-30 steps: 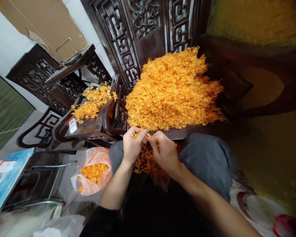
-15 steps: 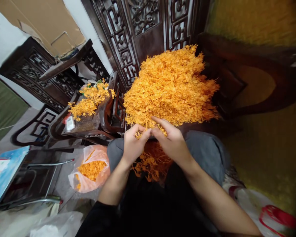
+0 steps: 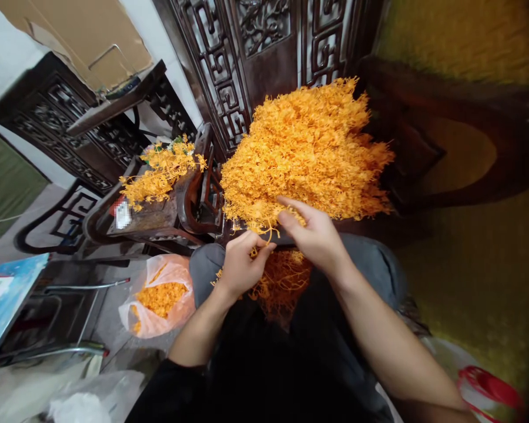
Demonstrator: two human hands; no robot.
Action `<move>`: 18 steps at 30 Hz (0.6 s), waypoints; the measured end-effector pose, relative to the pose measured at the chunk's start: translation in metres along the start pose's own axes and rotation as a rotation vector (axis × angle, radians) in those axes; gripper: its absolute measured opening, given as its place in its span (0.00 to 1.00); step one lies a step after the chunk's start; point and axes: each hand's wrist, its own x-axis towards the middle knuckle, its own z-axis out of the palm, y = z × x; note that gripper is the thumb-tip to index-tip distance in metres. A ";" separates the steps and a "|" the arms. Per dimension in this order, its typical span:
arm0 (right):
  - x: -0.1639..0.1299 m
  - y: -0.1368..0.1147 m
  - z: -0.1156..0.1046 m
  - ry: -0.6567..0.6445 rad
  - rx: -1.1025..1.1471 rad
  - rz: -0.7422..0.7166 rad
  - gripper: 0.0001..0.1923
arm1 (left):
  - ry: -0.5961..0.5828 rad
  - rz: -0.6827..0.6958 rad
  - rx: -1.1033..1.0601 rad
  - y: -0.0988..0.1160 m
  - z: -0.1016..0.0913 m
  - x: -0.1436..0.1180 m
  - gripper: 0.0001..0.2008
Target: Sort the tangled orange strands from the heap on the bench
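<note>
In the head view, the left hand (image 3: 240, 267) sits just below the middle of the frame, its fingers curled together and pinching a thin orange sprig (image 3: 264, 235) at the near edge of the big orange pile (image 3: 304, 153). The right hand (image 3: 317, 238) is just right of it, fingers spread and reaching into the lower edge of the same pile, touching the strands; whether it grips any I cannot tell. The pile fills the centre and upper middle, resting on a dark wooden seat (image 3: 423, 158). A loose clump of orange strands (image 3: 282, 282) lies on the lap between grey trouser knees. At lower left a plastic bag (image 3: 158, 299) holds more orange bits. A smaller orange bunch (image 3: 158, 173) lies on a carved chair (image 3: 189, 205) at centre left.
</note>
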 end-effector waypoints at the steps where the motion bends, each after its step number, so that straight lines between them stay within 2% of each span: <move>1: 0.003 -0.002 0.001 0.012 -0.073 -0.041 0.17 | -0.005 0.015 0.009 0.001 0.000 0.001 0.15; 3: 0.015 0.001 -0.002 0.171 -0.131 -0.089 0.17 | 0.006 0.024 0.016 0.003 -0.002 0.000 0.15; 5: 0.029 0.010 -0.012 0.410 -0.030 -0.062 0.18 | 0.002 0.010 0.009 0.003 -0.006 -0.003 0.16; 6: 0.035 0.016 -0.017 0.481 0.054 -0.020 0.17 | -0.013 -0.003 0.000 0.003 -0.007 -0.006 0.16; 7: 0.040 0.020 -0.022 0.491 0.132 0.028 0.17 | -0.034 -0.018 -0.010 0.001 -0.009 -0.009 0.16; 9: 0.043 0.023 -0.028 0.341 0.229 0.103 0.17 | -0.072 -0.047 -0.031 -0.002 -0.010 -0.013 0.16; 14: 0.035 0.007 -0.017 -0.207 0.346 0.221 0.25 | -0.170 -0.043 -0.076 -0.004 -0.010 -0.009 0.15; 16: 0.038 0.000 -0.013 -0.400 0.323 0.262 0.30 | -0.227 -0.024 -0.106 -0.002 -0.011 -0.006 0.15; 18: 0.045 -0.006 -0.012 -0.585 0.231 0.235 0.32 | -0.261 -0.015 -0.136 0.000 -0.012 -0.003 0.15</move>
